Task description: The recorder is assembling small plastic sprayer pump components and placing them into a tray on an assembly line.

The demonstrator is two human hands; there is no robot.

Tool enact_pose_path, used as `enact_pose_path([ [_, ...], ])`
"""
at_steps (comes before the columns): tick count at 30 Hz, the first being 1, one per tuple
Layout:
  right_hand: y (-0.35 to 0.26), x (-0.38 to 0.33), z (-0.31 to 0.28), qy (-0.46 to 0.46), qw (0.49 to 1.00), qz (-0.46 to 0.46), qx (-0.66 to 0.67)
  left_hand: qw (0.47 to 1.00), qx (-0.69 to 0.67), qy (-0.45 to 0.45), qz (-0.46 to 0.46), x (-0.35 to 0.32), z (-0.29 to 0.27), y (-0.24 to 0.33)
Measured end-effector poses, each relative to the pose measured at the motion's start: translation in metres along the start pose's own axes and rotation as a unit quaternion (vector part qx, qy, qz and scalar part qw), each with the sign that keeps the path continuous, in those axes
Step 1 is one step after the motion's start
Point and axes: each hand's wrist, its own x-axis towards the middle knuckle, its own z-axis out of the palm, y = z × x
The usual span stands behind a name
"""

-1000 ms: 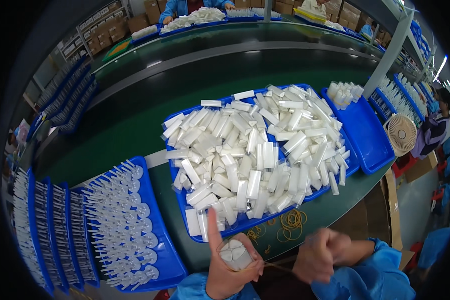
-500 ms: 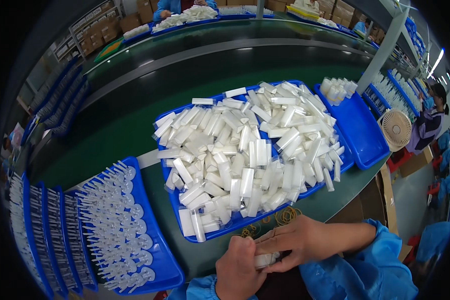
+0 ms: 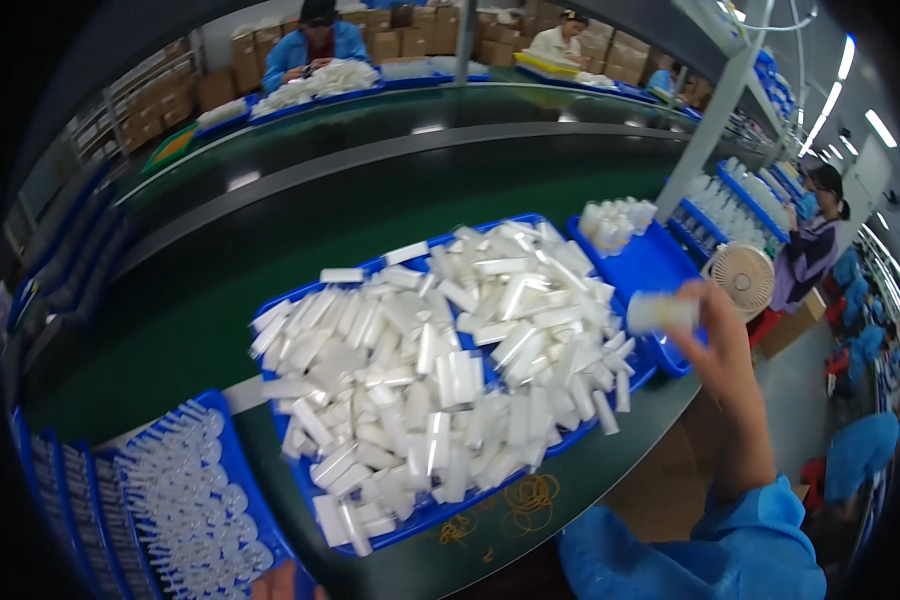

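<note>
My right hand (image 3: 722, 340) is raised over the near side of the blue tray (image 3: 625, 270) at the right. Its fingers are closed round a small white bundle (image 3: 662, 313), smeared by motion. Several similar white bundles (image 3: 615, 225) stand upright at that tray's far end. At the lower edge, only part of my left hand (image 3: 278, 582) shows, beside a tray of clear plastic parts (image 3: 195, 490) with thin stems and round bases. Its fingers are mostly cut off. Between the hands, white pieces in clear sleeves (image 3: 410, 390) are heaped on blue trays.
Yellow rubber bands (image 3: 530, 503) lie on the green table near its front edge. A dark green conveyor (image 3: 220, 290) runs behind the trays. A grey post (image 3: 715, 125) and a beige fan (image 3: 742, 278) stand at right. Other people sit across the conveyor; another stands far right.
My hands have parted from round a small white piece at the front edge. The right has moved up and right with a bundle; the left has gone to the lower left. The view has shifted.
</note>
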Motion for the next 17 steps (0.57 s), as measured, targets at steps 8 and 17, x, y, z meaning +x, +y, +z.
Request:
enact_pose_path([
  [8,0.161,0.106,-0.031,0.081,0.972,0.017,-0.22,0.985,0.166,-0.048,-0.002,0.011,0.006,-0.031],
  [17,0.2,0.167,0.028,0.041,0.965,0.108,-0.235,0.963,0.244,-0.102,-0.058,0.018,0.005,-0.036],
])
